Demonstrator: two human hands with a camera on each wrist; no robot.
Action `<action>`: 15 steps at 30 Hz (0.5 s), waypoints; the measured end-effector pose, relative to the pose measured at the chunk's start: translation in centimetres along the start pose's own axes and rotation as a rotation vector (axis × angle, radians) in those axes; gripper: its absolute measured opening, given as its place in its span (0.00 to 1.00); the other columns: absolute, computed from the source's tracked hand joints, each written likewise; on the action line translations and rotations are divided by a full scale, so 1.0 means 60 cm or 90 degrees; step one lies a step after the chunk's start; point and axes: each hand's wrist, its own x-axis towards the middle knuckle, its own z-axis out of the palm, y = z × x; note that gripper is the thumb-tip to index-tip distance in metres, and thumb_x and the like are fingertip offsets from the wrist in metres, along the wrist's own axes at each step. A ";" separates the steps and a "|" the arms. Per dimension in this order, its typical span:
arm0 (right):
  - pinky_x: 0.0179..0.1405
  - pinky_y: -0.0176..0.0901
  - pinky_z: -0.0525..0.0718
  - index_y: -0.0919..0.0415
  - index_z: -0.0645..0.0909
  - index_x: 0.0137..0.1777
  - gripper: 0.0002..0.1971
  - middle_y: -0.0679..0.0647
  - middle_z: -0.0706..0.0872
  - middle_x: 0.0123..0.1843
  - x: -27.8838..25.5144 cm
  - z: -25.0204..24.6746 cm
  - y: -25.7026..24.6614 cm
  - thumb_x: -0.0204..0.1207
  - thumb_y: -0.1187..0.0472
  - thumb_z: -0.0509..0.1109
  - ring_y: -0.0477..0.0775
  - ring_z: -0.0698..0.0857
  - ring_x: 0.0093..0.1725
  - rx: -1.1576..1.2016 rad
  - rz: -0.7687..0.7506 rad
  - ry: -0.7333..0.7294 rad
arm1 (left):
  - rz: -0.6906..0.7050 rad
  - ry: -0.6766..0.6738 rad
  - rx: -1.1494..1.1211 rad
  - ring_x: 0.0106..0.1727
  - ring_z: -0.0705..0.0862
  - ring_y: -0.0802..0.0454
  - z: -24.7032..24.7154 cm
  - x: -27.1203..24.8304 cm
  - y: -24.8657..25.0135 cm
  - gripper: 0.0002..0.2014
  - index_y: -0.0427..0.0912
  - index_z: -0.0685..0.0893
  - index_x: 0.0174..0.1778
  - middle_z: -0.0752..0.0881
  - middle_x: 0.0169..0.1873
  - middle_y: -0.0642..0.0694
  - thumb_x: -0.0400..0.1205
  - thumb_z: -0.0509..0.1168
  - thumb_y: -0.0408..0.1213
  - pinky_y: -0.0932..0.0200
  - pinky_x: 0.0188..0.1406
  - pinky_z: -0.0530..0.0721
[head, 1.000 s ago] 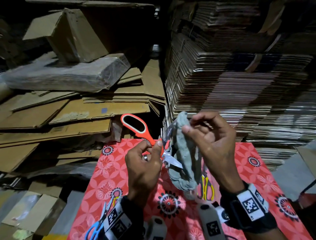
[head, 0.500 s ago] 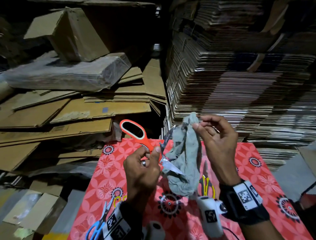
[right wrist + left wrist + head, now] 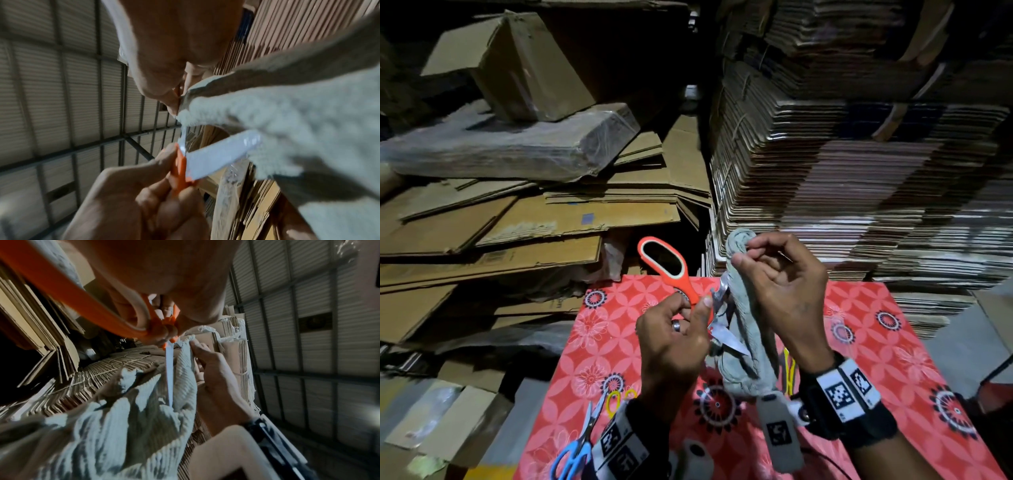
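My left hand [image 3: 681, 329] grips the orange-handled scissors [image 3: 671, 267] near the pivot, handle loop pointing up and away. Both steel blades [image 3: 729, 337] stand apart, one tip pointing down to the right. My right hand [image 3: 774, 281] pinches a grey ribbed cloth [image 3: 746, 349] by its top edge; the cloth hangs down around the blades. In the left wrist view a blade [image 3: 169, 374] runs down into the cloth [image 3: 127, 418]. The right wrist view shows the blade [image 3: 218, 157] half covered by cloth [image 3: 298, 126], with the left hand [image 3: 144, 186] on the orange handle.
A red floral-patterned table [image 3: 887, 349] lies below the hands. Blue-handled scissors [image 3: 575, 452] lie at its near left, beside yellow-handled ones [image 3: 616, 399]; another yellow pair [image 3: 789, 370] sits behind the cloth. Stacked flattened cardboard [image 3: 842, 164] rises right, loose boxes [image 3: 524, 68] left.
The right hand has shifted its pinch on the cloth's top and drawn it back toward the blades. The scissors stay held in about the same place.
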 end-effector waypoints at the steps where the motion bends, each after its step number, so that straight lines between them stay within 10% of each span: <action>1: 0.51 0.38 0.88 0.59 0.86 0.50 0.12 0.51 0.90 0.45 0.002 -0.002 0.002 0.73 0.73 0.83 0.48 0.90 0.48 0.002 0.006 -0.006 | 0.000 0.005 0.010 0.20 0.65 0.52 -0.001 0.000 -0.003 0.25 0.40 0.69 0.27 0.66 0.20 0.53 0.85 0.74 0.40 0.59 0.21 0.62; 9: 0.57 0.37 0.87 0.69 0.84 0.51 0.10 0.51 0.87 0.44 0.017 -0.037 0.005 0.74 0.78 0.78 0.44 0.86 0.46 0.062 0.013 0.067 | -0.038 0.034 -0.050 0.19 0.72 0.48 -0.011 0.008 -0.007 0.24 0.38 0.73 0.30 0.71 0.21 0.25 0.82 0.72 0.51 0.59 0.20 0.70; 15: 0.55 0.36 0.86 0.65 0.82 0.50 0.11 0.47 0.88 0.45 -0.005 -0.014 -0.032 0.71 0.73 0.79 0.46 0.88 0.48 0.116 -0.037 0.024 | -0.063 0.030 -0.080 0.17 0.72 0.48 0.000 0.012 0.000 0.22 0.36 0.72 0.32 0.75 0.17 0.36 0.88 0.71 0.40 0.61 0.18 0.67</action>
